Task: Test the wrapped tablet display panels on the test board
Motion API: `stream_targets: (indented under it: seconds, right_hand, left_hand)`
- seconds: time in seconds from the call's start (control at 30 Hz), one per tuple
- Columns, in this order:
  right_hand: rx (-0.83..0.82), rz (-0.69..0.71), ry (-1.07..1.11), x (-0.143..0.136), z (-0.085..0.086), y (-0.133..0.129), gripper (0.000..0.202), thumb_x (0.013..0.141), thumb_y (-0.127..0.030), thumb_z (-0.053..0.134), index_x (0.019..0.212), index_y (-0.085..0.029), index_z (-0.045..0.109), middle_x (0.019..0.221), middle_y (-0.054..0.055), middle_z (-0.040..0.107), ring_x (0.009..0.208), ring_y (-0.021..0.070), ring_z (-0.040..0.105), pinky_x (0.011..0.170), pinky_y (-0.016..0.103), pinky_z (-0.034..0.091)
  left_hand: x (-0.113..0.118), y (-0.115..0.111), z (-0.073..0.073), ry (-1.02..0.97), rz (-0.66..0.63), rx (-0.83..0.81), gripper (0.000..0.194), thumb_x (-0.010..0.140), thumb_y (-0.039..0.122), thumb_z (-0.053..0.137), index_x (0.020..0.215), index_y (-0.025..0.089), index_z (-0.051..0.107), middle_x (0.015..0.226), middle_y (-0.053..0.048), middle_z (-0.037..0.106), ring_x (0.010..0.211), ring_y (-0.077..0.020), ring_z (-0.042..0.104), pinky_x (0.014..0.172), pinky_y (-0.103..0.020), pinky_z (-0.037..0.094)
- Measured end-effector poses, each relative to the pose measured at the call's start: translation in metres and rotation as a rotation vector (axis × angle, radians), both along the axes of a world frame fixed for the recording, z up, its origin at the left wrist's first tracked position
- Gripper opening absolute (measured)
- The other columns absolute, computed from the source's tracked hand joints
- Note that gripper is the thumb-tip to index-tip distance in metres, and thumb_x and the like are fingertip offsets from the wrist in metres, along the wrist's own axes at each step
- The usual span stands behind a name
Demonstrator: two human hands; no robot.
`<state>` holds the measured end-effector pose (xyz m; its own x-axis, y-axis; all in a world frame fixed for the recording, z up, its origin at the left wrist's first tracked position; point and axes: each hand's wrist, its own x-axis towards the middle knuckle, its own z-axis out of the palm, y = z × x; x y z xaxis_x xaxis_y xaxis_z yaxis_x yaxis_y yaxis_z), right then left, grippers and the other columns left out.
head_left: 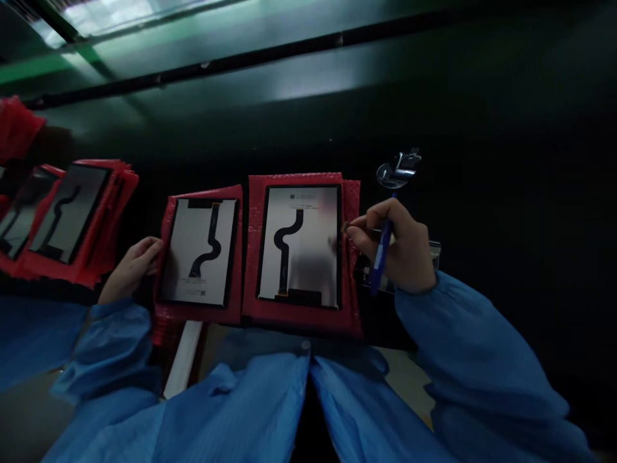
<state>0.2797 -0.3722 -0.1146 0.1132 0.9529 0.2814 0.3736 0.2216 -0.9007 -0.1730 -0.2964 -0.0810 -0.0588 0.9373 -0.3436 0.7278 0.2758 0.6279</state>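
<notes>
Two panels (198, 247), their small print (311, 207) unreadable, lie between left hand (134, 265), pinching red wrap (202, 313), and right hand (405, 251), gripping blue pen (381, 256).

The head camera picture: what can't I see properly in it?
All in the head view:
1. Tiny print on the right screen: too small and blurry to read.
2. Small piece at the fingertips of the right hand: too tiny, partly covered by fingers.
3. Thing behind that hand: partly hidden by it.
4. Red bundle: cut off by the left edge.
</notes>
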Motion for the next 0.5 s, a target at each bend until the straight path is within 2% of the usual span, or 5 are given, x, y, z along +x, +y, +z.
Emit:
stream_targets:
  seconds: [0.17, 0.23, 0.3, 0.4, 0.5]
  right_hand:
    - [0.431, -0.383, -0.09, -0.014, 0.019, -0.017, 0.02, 0.099, -0.05, 0.057, 0.103, -0.033, 0.067, 0.089, 0.003, 0.068, 0.075, 0.0211, 0.069, 0.057, 0.036, 0.05]
    - [0.503, -0.459, 0.068, -0.034, 0.027, -0.033, 0.026, 0.1, -0.057, 0.05, 0.11, -0.039, 0.066, 0.089, 0.001, 0.067, 0.07, 0.0193, 0.068, 0.05, 0.033, 0.047]
    - [0.331, -0.36, 0.135, -0.059, 0.029, -0.049, 0.019, 0.098, -0.053, 0.056, 0.108, -0.039, 0.064, 0.087, 0.001, 0.067, 0.065, 0.0182, 0.065, 0.049, 0.033, 0.046]
    - [-0.075, -0.067, 0.082, -0.089, 0.015, -0.059, 0.019, 0.095, -0.041, 0.062, 0.083, -0.027, 0.058, 0.064, -0.001, 0.058, 0.049, 0.014, 0.053, 0.044, 0.03, 0.04]
    - [-0.302, 0.047, 0.099, -0.103, -0.009, -0.054, 0.028, 0.091, -0.037, 0.065, 0.074, -0.023, 0.049, 0.057, -0.004, 0.054, 0.047, 0.0115, 0.049, 0.046, 0.027, 0.039]
  left_hand:
    - [0.029, -0.002, 0.026, 0.512, 0.054, 0.356, 0.039, 0.088, 0.06, 0.06, 0.079, 0.022, 0.065, 0.062, 0.003, 0.053, 0.064, -0.0161, 0.055, 0.06, -0.036, 0.04]
    - [0.071, -0.004, 0.035, 0.56, -0.148, 0.491, 0.04, 0.103, 0.05, 0.037, 0.103, 0.023, 0.067, 0.087, -0.001, 0.066, 0.085, -0.0207, 0.065, 0.073, -0.045, 0.043]
    - [0.124, -0.006, 0.03, 0.454, -0.329, 0.503, 0.038, 0.104, 0.04, 0.036, 0.105, 0.02, 0.068, 0.1, -0.004, 0.07, 0.09, -0.021, 0.067, 0.078, -0.043, 0.048]
    - [0.193, -0.005, -0.001, 0.361, -0.634, 0.467, 0.033, 0.101, 0.019, 0.039, 0.117, 0.013, 0.067, 0.131, -0.011, 0.065, 0.097, -0.0222, 0.069, 0.077, -0.037, 0.053]
    - [0.224, -0.001, -0.038, 0.296, -0.883, 0.472, 0.049, 0.096, 0.006, 0.033, 0.14, 0.012, 0.054, 0.157, -0.016, 0.045, 0.092, -0.0233, 0.071, 0.069, -0.036, 0.054]
